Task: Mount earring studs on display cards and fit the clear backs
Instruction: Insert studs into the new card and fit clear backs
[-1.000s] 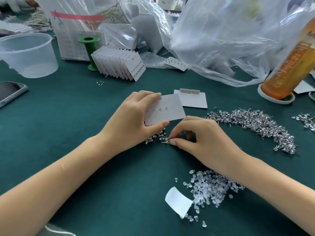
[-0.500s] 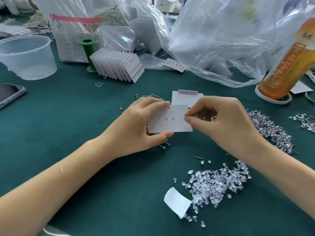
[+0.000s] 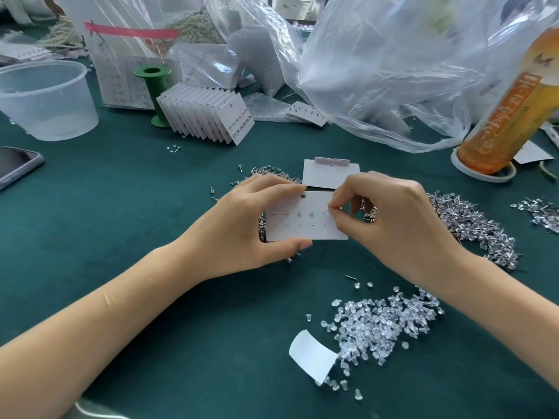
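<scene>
We steady the display card [image 3: 305,219] above the surface in the left hand [image 3: 242,228], thumb and fingers clamping its edges, while the right hand [image 3: 390,219] pinches a stud [image 3: 326,211]; best seat its post squarely into the fifth hole.

Only 1 thing here carries print: the orange bottle [image 3: 514,107] at the far right, standing tilted in a white lid. Its label runs lengthwise in pale characters on orange, and there's a dark mark up near the shoulder, but the glare and angle blur it all, so not a single character can be made out. The white cards show holes and studs, no lettering. The bag with the red strip has no legible words. No numbers, no brand names readable anywhere.
</scene>
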Demonstrator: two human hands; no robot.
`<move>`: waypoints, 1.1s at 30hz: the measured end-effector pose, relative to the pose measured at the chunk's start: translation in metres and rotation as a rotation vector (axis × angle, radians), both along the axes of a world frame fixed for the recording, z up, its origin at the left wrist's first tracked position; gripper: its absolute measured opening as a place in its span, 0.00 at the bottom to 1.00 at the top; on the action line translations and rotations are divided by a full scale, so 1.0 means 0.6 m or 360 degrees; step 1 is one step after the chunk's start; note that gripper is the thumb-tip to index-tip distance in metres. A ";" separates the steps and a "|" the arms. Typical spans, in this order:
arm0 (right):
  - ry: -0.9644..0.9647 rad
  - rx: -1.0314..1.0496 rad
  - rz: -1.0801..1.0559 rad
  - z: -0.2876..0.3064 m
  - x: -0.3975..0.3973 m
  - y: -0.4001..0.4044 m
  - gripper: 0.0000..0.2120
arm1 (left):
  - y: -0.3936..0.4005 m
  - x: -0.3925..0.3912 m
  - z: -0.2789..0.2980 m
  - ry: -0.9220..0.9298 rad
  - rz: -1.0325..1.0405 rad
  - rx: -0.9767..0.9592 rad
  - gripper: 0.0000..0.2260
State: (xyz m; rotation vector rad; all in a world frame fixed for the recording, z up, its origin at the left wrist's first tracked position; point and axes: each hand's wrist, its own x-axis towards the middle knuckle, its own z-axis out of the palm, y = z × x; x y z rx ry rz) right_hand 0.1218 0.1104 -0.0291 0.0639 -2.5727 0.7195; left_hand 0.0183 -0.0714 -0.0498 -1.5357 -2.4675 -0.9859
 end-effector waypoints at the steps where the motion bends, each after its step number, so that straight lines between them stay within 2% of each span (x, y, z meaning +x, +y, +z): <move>1: 0.0016 0.0029 0.0010 -0.001 0.000 -0.001 0.05 | 0.000 0.000 0.000 0.0003 -0.0001 0.0002 0.29; 9: 0.0011 0.0122 0.0138 -0.006 -0.004 0.002 0.03 | 0.000 0.001 0.002 -0.0065 0.0020 0.0013 0.29; 16: 0.0116 -0.0101 0.0063 0.002 0.001 -0.006 0.03 | 0.000 -0.003 0.002 -0.0138 0.0071 0.0048 0.29; 18: 0.0059 -0.0085 0.0136 0.002 0.007 -0.016 0.02 | 0.000 -0.006 0.001 -0.0122 0.0094 0.0036 0.29; 23: -0.0322 -0.0049 0.0176 -0.016 0.013 -0.037 0.01 | -0.001 -0.010 -0.001 -0.0110 0.0182 0.0022 0.30; 27: -0.0374 -0.0020 0.0095 -0.024 0.009 -0.046 0.01 | 0.000 -0.012 -0.002 -0.0102 0.0240 0.0033 0.30; 33: -0.0381 0.0012 -0.0061 -0.026 0.000 -0.058 0.08 | -0.001 -0.016 -0.002 -0.0086 0.0255 0.0029 0.29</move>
